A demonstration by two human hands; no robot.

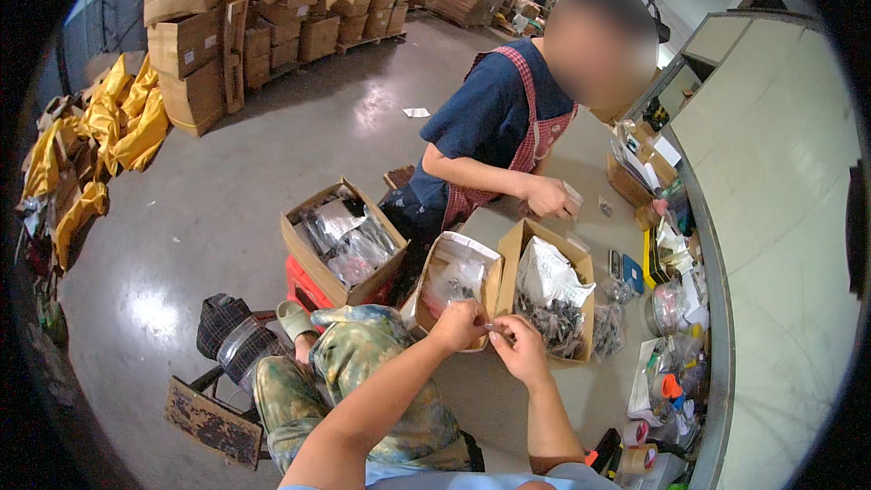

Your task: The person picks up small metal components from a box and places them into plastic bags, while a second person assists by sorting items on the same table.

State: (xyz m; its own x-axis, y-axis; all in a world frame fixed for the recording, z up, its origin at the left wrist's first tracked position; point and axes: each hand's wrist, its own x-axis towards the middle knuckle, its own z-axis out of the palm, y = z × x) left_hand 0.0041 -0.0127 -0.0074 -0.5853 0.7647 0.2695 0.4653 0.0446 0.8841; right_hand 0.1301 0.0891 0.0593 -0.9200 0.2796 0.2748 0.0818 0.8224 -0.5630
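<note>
My left hand [459,327] is closed in a pinch over the near edge of an open carton [494,274] holding clear plastic bags [454,279]. Close beside it, my right hand [519,350] has its thumb and fingers pinched together. Between the two hands is a small, thin, greyish piece, too small to name. Right of that carton stands a second open carton [510,249], filled with small dark parts in clear bags [553,327] under a crumpled white sheet [551,272]. My right hand is at its near left corner.
Across the table, a co-worker in a checked apron [537,141] holds a small pale packet [572,198]. A carton of bagged items [299,240] rests on a red stool [304,283] at left. Tape rolls [638,459], a blue scale [632,274] and clutter line the right side.
</note>
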